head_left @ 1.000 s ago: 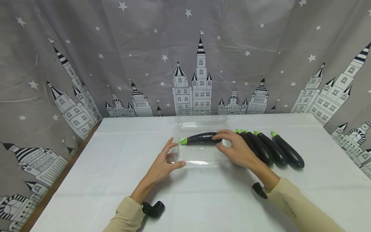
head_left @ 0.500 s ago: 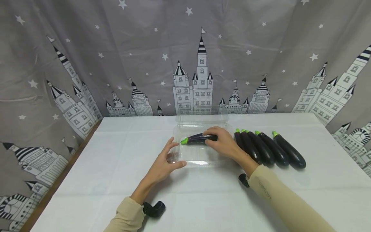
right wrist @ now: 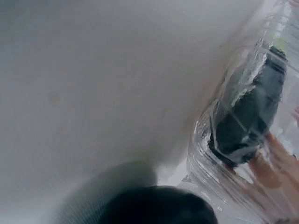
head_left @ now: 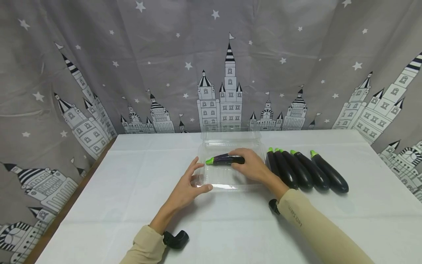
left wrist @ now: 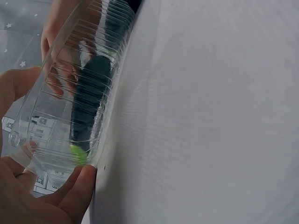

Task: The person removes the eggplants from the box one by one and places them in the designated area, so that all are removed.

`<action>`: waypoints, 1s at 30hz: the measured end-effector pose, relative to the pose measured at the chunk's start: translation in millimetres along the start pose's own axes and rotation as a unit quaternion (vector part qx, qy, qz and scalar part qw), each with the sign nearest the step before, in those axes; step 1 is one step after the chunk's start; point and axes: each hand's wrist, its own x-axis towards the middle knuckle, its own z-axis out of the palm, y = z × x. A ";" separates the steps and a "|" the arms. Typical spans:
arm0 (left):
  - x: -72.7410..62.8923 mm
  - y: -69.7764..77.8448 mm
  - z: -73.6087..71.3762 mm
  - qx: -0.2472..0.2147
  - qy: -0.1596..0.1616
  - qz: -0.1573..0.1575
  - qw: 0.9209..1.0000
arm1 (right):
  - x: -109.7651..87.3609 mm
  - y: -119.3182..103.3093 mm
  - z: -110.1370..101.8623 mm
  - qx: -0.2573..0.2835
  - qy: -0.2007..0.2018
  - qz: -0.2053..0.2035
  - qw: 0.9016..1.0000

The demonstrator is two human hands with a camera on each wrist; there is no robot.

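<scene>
A dark purple eggplant (head_left: pixel 220 160) with a green stem end lies inside an open clear plastic container (head_left: pixel 227 186) on the table, its stem pointing left. My right hand (head_left: pixel 252 165) grips its thick end from above. At the container's left front corner, my left hand (head_left: pixel 184 189) holds the side with thumb and fingers spread around it. Through the ribbed wall in the left wrist view, the eggplant (left wrist: pixel 89 102) shows its stem near the left fingertips. The right wrist view has the eggplant (right wrist: pixel 250 112) behind clear plastic, right fingers beside it.
Several more eggplants (head_left: pixel 308 170) lie side by side just right of the container. The container's raised lid (head_left: pixel 230 135) stands at the back, near a grey curtain (head_left: pixel 184 44) printed with castles. White cloth covers the table (head_left: pixel 115 194).
My right hand has moved left along the eggplant, and the eggplant sits slightly farther left and lower in the container. My left hand has stayed at the container's corner.
</scene>
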 end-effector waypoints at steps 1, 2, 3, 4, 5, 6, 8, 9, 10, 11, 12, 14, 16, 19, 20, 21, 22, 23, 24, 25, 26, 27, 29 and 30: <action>-0.1 -0.1 0.1 0.001 0.000 0.000 1.000 | -0.5 -0.2 0.0 -0.010 -0.004 0.001 1.000; -0.1 -0.1 0.1 0.002 -0.001 0.000 1.000 | -0.9 -0.4 0.1 -0.023 -0.009 0.000 1.000; -0.1 -0.3 0.0 0.002 -0.002 0.000 1.000 | -1.3 -0.5 0.2 -0.036 -0.015 0.001 0.999; -0.2 -0.4 -0.2 0.002 -0.002 0.001 1.000 | -1.8 -0.7 0.3 -0.047 -0.022 0.001 0.999; -0.3 -0.5 -0.4 0.001 -0.002 0.002 1.000 | -2.3 -0.9 0.5 -0.058 -0.028 0.001 0.998; -0.4 -0.7 -0.7 0.000 -0.002 0.003 1.000 | -2.5 -0.9 0.8 -0.066 -0.035 0.002 0.997; -0.4 -1.2 -1.2 -0.001 -0.002 0.003 1.000 | -3.0 -0.7 1.6 -0.078 -0.049 0.000 0.996; -0.5 -1.3 -1.3 -0.001 -0.002 0.003 1.000 | -3.5 -0.8 2.0 -0.083 -0.054 -0.001 0.995; -0.4 -1.6 -1.4 -0.001 -0.002 0.003 1.000 | -3.5 -0.8 2.4 -0.081 -0.059 -0.003 0.995; -0.3 -1.9 -1.5 0.000 -0.002 0.003 1.000 | -3.5 -0.8 2.9 -0.080 -0.063 -0.006 0.995; -0.1 -1.9 -1.4 0.000 -0.003 0.004 1.000 | -3.4 -0.7 3.2 -0.079 -0.067 -0.007 0.995; 0.2 -1.5 -1.3 0.001 -0.005 0.004 1.000 | -3.7 -1.4 3.3 -0.074 -0.073 -0.012 0.994; 0.6 -1.0 -1.0 0.002 -0.005 0.006 1.000 | -3.4 -1.2 3.4 -0.066 -0.076 -0.018 0.995; 0.7 0.3 -0.6 0.003 -0.004 0.009 1.000 | -3.9 -1.2 3.1 -0.062 -0.080 -0.025 0.995; 0.7 0.5 -0.3 0.003 -0.003 0.009 1.000 | -3.9 -1.0 3.2 -0.062 -0.081 -0.028 0.994; 0.7 0.8 -0.1 0.003 -0.003 0.009 1.000 | -4.0 -0.8 3.3 -0.063 -0.083 -0.030 0.994; 0.7 0.9 0.1 0.003 -0.002 0.009 1.000 | -3.9 -0.4 3.5 -0.064 -0.085 -0.033 0.994; 0.6 1.1 0.3 0.003 -0.002 0.008 1.000 | -4.1 -0.3 3.6 -0.065 -0.088 -0.033 0.993; 0.6 1.1 0.5 0.003 -0.002 0.008 1.000 | -4.3 -0.2 3.8 -0.067 -0.089 -0.035 0.993; 0.6 1.1 0.8 0.003 -0.001 0.008 1.000 | -4.5 0.4 4.1 -0.070 -0.090 -0.036 0.993; 0.5 1.2 0.9 0.004 -0.001 0.007 1.000 | -4.5 0.6 4.3 -0.070 -0.090 -0.036 0.993; 0.5 1.1 1.0 0.005 0.000 0.007 1.000 | -4.3 1.0 4.7 -0.071 -0.091 -0.036 0.993; 0.3 1.0 1.2 0.006 0.001 0.007 1.000 | -4.2 1.4 5.0 -0.070 -0.091 -0.036 0.993; 0.4 0.8 1.3 0.006 0.001 0.007 1.000 | -4.2 1.4 5.2 -0.071 -0.091 -0.038 0.993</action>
